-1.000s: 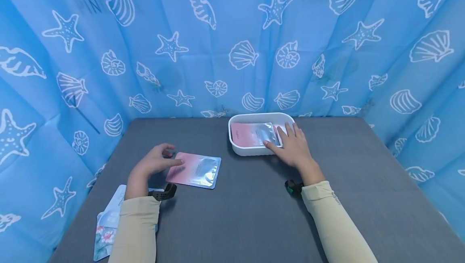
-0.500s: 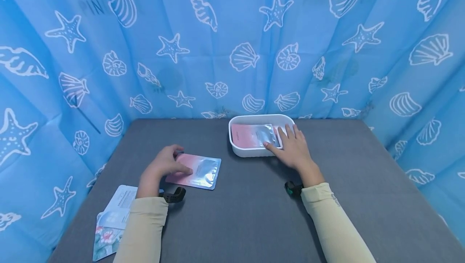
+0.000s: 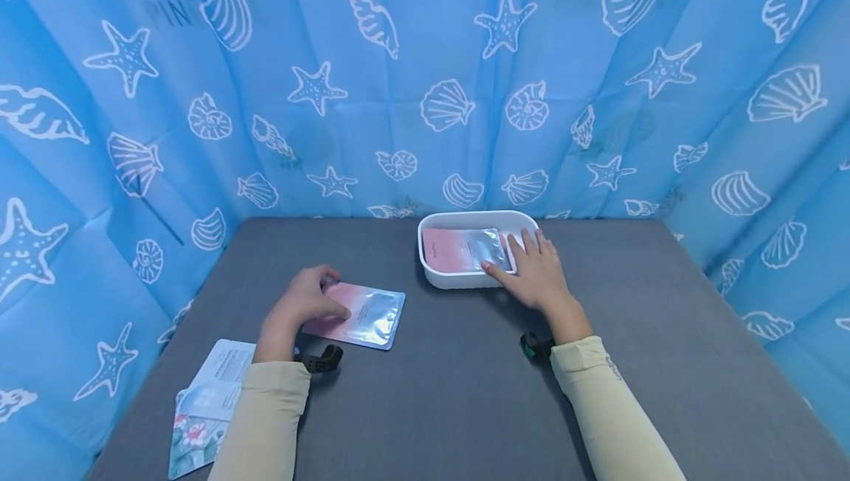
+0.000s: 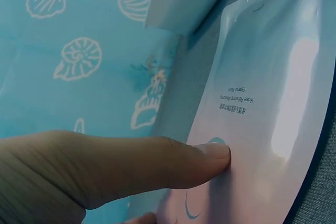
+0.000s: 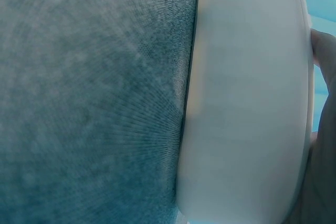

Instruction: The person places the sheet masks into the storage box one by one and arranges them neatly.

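Observation:
My left hand (image 3: 308, 300) pinches the left part of a pink-to-silver sheet mask packet (image 3: 378, 316) on the grey table. In the left wrist view, the thumb (image 4: 205, 163) lies across the printed face of the packet (image 4: 247, 72), and a fingertip shows at its edge. A white plastic bin (image 3: 458, 282) stands at the back, holding another pink and silver mask packet (image 3: 458, 248). Over its front right corner rests my right hand (image 3: 538, 274), fingers spread and fairly straight. The right wrist view shows the bin's outer wall (image 5: 247, 98) with the thumb at its rim.
White and floral packets (image 3: 199, 422) lie overlapped at the table's left front, partly behind the left sleeve (image 3: 265, 414). A blue curtain (image 3: 412, 82) with shell prints hangs behind and at both sides of the grey table (image 3: 451, 400).
My left hand has moved right and slightly forward onto the nearer mask packet, its thumb now farther across the face. The right hand stays at the bin.

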### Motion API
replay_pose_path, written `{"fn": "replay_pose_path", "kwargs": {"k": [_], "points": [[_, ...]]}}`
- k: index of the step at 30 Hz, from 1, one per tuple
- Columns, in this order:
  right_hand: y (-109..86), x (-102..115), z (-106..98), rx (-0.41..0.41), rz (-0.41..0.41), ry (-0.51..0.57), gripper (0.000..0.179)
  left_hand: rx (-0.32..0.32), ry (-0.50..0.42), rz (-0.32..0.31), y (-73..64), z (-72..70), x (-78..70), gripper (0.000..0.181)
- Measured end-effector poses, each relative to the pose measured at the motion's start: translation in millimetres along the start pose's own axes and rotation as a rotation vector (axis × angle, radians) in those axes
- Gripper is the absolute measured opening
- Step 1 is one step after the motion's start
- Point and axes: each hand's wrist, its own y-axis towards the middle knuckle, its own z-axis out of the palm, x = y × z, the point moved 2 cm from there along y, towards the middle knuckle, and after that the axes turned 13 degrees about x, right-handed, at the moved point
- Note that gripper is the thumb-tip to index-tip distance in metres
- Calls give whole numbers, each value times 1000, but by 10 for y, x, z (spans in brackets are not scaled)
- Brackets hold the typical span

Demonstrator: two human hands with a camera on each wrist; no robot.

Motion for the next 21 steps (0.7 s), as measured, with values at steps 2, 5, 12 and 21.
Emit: {"fn": "replay_pose_path", "kwargs": {"k": [2,5,12,21], "points": [[-8,-4,5,0,0,-3,102,-12,3,13,5,7,-3,69],[-19,-11,8,2,2,1,101,-44,13,30,7,12,-10,62],[-20,-2,5,3,3,-7,99,-30,-3,21,-23,18,7,58],[-12,-6,5,2,11,-11,97,27,-52,-21,-31,11,20,50]]}}
